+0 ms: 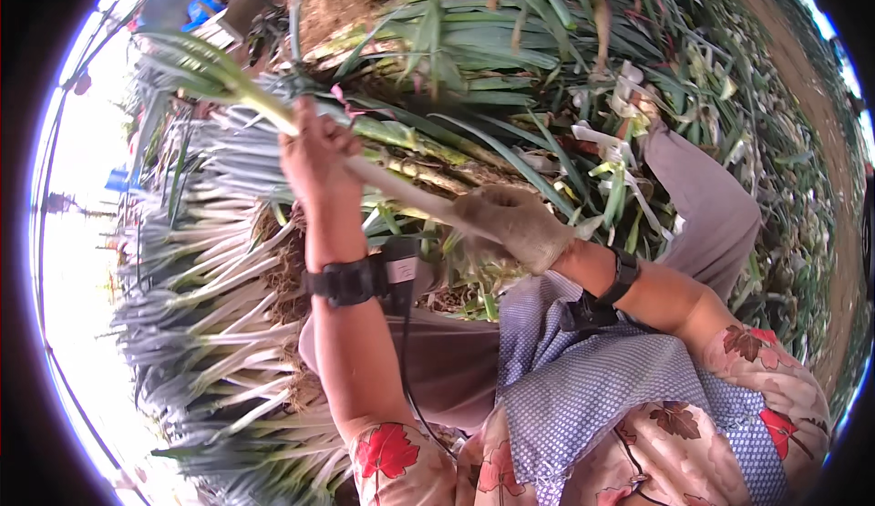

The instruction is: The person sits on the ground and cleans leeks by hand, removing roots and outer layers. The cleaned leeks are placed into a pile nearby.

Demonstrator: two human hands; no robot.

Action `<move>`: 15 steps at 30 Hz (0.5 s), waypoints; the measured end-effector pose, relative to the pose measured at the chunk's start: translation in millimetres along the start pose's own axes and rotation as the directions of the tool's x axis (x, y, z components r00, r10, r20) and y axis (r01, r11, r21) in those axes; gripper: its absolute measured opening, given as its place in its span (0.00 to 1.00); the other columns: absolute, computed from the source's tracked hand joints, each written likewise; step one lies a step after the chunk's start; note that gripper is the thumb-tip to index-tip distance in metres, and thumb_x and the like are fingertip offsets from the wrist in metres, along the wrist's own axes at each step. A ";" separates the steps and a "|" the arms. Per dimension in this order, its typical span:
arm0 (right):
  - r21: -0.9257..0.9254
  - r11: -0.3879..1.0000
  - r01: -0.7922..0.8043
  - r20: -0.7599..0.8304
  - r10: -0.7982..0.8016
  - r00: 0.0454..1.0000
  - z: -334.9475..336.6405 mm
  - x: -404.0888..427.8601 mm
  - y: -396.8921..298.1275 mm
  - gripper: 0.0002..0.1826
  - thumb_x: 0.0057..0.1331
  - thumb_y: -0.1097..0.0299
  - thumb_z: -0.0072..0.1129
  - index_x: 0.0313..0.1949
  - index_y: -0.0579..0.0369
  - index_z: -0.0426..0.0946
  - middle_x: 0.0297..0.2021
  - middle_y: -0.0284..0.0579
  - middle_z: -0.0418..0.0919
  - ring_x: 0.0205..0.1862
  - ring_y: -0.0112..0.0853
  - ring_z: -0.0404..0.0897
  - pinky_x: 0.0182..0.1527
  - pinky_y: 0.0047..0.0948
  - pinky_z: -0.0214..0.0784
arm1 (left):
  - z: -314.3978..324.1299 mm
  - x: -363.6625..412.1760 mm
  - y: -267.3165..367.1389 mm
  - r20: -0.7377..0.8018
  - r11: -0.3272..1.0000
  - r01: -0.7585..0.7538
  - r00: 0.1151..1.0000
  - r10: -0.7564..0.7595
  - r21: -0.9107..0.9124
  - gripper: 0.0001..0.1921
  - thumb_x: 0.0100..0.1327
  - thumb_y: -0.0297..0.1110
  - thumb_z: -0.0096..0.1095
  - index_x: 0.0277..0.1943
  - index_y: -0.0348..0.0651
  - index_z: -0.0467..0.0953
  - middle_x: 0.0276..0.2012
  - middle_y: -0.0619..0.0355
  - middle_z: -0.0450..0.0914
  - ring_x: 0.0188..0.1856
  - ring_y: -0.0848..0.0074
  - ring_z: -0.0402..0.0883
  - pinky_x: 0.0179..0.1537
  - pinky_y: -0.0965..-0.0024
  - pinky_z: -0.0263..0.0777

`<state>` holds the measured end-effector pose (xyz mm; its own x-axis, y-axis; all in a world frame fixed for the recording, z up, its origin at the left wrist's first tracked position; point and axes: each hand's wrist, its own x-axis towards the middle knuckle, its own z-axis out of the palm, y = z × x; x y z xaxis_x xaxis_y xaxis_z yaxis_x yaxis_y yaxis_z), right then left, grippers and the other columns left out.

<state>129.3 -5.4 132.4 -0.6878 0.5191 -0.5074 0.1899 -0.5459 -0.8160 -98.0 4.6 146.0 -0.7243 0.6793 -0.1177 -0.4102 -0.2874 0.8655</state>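
A long leek-like green onion (403, 191) slants across in front of me, its green leaves at the upper left and its white shank towards the lower right. My left hand (320, 150), bare, grips it just below the leaves. On my right hand (516, 222) is a soiled tan work glove, closed around the lower shank; motion blur and the glove hide the root end. Rows of similar onions (232, 287) lie to my left, white shanks and soil-covered roots towards me. Beyond my hands are stacked green-leaved onions (492, 34), some bound with pink ties (342, 96).
Stripped leaves and peelings (738, 123) cover the ground to the right, around my bent leg (711, 191). A dirt strip (806, 82) runs along the far right. Blue items (205, 3) and a box lie at the upper left. A cable (406, 362) hangs by my left arm.
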 end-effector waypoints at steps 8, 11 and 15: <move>0.129 0.990 -0.054 -0.365 0.098 0.926 -19.7 21.0 23.8 0.16 0.61 0.62 0.57 0.43 0.60 0.73 0.31 0.38 0.77 0.20 0.22 0.74 0.19 0.21 0.64 | 24.9 -31.7 -9.8 -0.014 0.997 0.045 0.999 -0.046 -0.055 0.12 0.65 0.41 0.57 0.33 0.49 0.62 0.18 0.66 0.63 0.15 0.83 0.61 0.15 0.77 0.56; -0.256 0.966 0.024 -0.395 -0.127 0.910 -62.0 31.4 67.5 0.27 0.60 0.51 0.57 0.49 0.61 0.74 0.36 0.36 0.78 0.20 0.22 0.71 0.19 0.22 0.62 | 10.4 -20.0 15.9 0.031 0.996 -0.068 0.997 0.069 -0.050 0.11 0.64 0.38 0.57 0.34 0.48 0.62 0.18 0.66 0.62 0.14 0.84 0.58 0.13 0.78 0.55; -0.262 0.898 -0.354 -0.459 0.207 0.864 -110.6 22.1 105.0 0.24 0.60 0.45 0.55 0.19 0.51 0.67 0.09 0.34 0.61 0.08 0.26 0.60 0.11 0.29 0.47 | 17.8 -24.6 24.8 0.080 0.966 -0.130 0.990 0.115 0.224 0.11 0.65 0.39 0.55 0.36 0.42 0.64 0.19 0.59 0.70 0.17 0.78 0.69 0.17 0.70 0.64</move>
<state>211.5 21.5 4.9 -0.2335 0.6375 -0.7342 0.5972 -0.5019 -0.6257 -80.6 -7.2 179.0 -0.7197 0.6940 0.0220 -0.1775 -0.2145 0.9605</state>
